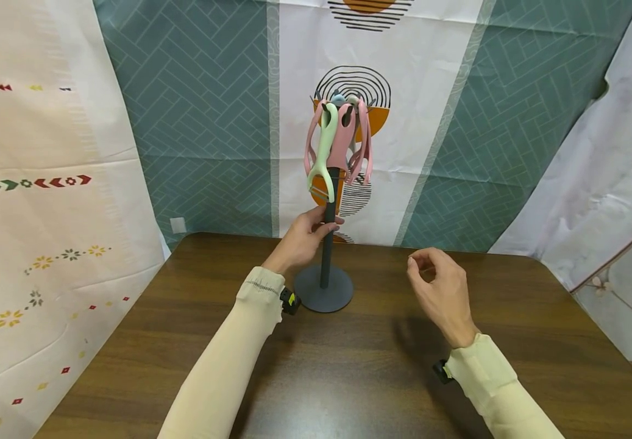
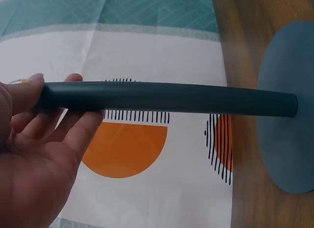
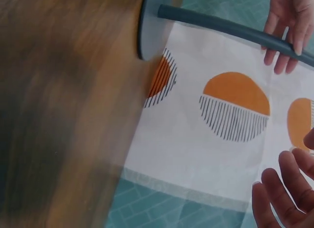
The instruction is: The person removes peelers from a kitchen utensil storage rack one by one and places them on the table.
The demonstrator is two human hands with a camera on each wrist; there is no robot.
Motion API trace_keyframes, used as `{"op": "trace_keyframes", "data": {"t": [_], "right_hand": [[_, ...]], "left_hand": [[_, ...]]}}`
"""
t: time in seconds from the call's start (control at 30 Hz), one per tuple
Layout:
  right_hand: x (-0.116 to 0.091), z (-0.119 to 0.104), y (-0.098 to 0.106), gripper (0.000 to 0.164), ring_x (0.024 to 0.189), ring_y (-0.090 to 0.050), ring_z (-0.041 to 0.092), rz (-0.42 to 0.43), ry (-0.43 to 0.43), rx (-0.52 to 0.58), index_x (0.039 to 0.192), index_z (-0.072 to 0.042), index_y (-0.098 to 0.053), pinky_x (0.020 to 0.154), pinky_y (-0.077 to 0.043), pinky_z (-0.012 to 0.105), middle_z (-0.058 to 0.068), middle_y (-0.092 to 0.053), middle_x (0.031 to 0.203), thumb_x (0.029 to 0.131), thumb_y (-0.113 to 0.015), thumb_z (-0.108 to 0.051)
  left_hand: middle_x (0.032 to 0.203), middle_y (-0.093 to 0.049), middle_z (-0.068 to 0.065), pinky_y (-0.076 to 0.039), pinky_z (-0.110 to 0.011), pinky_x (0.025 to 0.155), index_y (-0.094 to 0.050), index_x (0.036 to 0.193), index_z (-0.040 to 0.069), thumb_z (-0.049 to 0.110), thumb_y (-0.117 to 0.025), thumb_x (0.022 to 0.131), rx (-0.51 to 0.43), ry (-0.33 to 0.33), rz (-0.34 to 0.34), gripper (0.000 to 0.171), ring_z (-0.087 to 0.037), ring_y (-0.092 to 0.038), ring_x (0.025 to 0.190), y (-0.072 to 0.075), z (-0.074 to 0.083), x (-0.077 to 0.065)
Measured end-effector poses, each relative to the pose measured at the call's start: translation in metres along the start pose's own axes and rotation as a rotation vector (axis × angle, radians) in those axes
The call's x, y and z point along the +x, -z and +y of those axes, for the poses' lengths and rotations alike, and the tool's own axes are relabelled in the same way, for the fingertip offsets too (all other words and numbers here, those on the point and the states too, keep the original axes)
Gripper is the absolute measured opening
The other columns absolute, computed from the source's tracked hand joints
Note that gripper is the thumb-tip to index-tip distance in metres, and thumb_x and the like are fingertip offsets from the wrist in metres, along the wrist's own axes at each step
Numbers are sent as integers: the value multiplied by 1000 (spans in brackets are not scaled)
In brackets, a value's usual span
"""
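Note:
My left hand point(image 1: 300, 241) holds the dark grey pole point(image 2: 167, 98) of an upright utensil stand, thumb on one side and fingers behind it. The stand's round base point(image 1: 323, 299) rests on the table. From the hooks at its top hang a pale green Y-shaped peeler point(image 1: 323, 146) and several pink utensils point(image 1: 343, 137), whose kinds are hard to tell as they overlap. Bluish and whitish pieces behind them are mostly hidden. To the right of the stand, my right hand point(image 1: 442, 289) hovers above the table, fingers loosely bent and nothing in them.
Beneath everything is a brown wooden table point(image 1: 316, 366). A patterned cloth point(image 1: 211, 122) in teal and white hangs just behind its far edge. Pale patterned cloths hang at the left point(image 1: 47, 213) and right point(image 1: 568, 152).

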State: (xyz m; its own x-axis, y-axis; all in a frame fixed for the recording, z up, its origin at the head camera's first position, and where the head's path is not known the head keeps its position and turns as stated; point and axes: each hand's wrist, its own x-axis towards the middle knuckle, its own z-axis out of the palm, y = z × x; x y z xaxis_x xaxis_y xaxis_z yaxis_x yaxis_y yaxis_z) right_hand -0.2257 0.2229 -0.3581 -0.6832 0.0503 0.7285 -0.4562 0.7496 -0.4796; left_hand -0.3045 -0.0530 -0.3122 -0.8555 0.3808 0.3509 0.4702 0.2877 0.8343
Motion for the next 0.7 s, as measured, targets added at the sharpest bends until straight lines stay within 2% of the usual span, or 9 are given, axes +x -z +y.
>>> {"op": "trace_keyframes", "data": {"t": [0.07,0.2,0.37,0.5,0.7], "right_hand": [[2,-4,-1,6,77,-66,20,3,12,8,91,-7,-71,73,-52,26,3,-69,81,94,-66,-10],[5,-11,-1,6,76,-65,18,5,28,25,92,-7,-71,72,-51,20,3,-68,81,94,-66,-10],[6,-18,-2,5,76,-63,14,17,46,47,92,-7,-71,72,-50,16,2,-68,82,94,-67,-10],[9,-23,-2,4,76,-64,18,25,59,66,92,-7,-71,73,-50,17,2,-68,83,94,-67,-9],[17,-31,-3,4,76,-63,19,37,75,79,93,-6,-71,72,-50,20,2,-67,82,94,-67,-9]], "left_hand": [[129,-70,-12,-56,-41,101,-62,130,5,12,-53,107,2,-8,6,26,-24,-68,118,0,-1,0],[124,-72,-12,-56,-40,102,-65,127,5,12,-53,107,-6,-22,22,25,-24,-69,116,0,-2,1],[119,-75,-11,-56,-37,103,-69,125,3,15,-57,105,-34,17,49,26,-23,-70,115,-2,-3,0],[118,-76,-13,-56,-39,103,-72,123,3,15,-61,103,-73,51,73,27,-22,-69,114,-2,-2,0],[118,-76,-14,-58,-39,99,-73,123,3,15,-63,101,-78,57,84,28,-18,-69,107,0,-1,0]]}}
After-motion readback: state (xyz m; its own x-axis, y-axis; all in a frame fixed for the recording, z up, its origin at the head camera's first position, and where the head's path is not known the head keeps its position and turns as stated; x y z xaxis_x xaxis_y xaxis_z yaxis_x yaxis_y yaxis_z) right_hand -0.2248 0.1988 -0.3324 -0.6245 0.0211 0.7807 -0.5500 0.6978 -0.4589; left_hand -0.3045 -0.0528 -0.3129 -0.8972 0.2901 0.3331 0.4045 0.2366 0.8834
